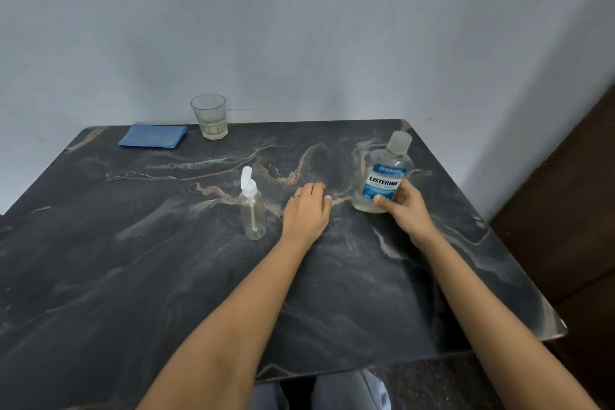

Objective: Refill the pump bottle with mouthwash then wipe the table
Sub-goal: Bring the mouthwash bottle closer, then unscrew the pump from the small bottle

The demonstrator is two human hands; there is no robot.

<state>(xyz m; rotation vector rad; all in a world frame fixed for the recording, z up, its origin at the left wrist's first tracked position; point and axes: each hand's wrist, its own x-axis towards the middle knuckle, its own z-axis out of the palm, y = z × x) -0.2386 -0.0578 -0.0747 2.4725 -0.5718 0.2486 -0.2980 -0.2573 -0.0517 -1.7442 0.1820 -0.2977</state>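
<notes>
A clear pump bottle point(252, 210) with a white pump head stands upright near the middle of the dark marble table point(133, 260); it looks nearly empty. To its right my left hand point(307, 210) rests palm down on the table, fingers loosely curled, holding nothing. Farther right stands the mouthwash bottle point(386, 173), clear with a blue label and its cap on. My right hand point(404, 206) wraps around its lower part, thumb across the front. A folded blue cloth point(153, 136) lies at the back left.
An empty drinking glass point(210, 116) stands at the back edge beside the cloth. A pale wall rises right behind the table. The table's right edge runs close to the mouthwash bottle, with a dark wooden panel point(572, 193) beyond it.
</notes>
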